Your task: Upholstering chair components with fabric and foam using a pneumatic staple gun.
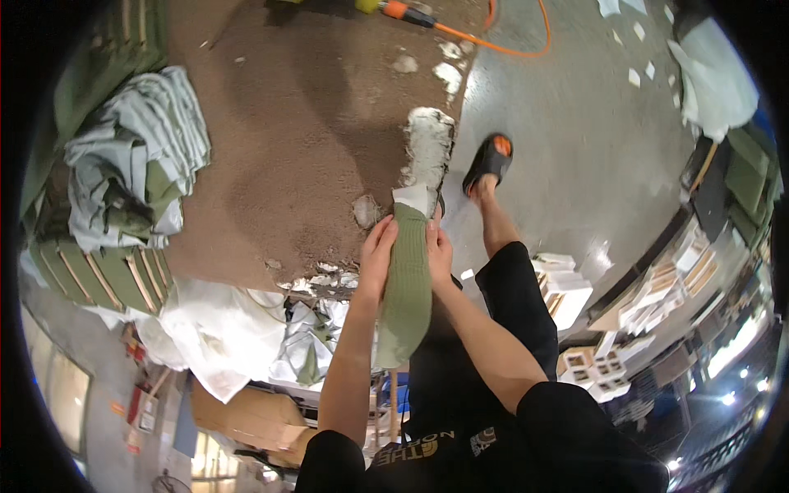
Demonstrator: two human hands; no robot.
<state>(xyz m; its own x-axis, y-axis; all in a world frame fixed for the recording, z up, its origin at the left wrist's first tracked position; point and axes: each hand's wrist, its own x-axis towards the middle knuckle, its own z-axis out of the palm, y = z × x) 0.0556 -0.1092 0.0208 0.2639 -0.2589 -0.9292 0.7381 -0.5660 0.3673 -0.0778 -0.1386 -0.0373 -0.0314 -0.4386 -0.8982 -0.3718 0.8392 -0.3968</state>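
Observation:
A long green ribbed fabric piece (pixel 406 279) lies between my two hands, near the front right corner of a brown work table. White material (pixel 413 197) sticks out of its far end. My left hand (pixel 379 256) grips its left edge with the thumb on top. My right hand (pixel 440 251) holds its right edge, fingers partly hidden behind the fabric. The near end of the piece hangs down toward my body. Just beyond it, a rough whitish worn strip (pixel 430 144) runs along the right edge of the table (pixel 271 148).
Folded grey-green cloth (pixel 144 148) is piled at the left, beside slatted green panels (pixel 103 275). White sheeting (pixel 226 329) drapes off the near edge. An orange cord (pixel 493 45) crosses the far edge. White frames (pixel 563 287) stand on the floor at right.

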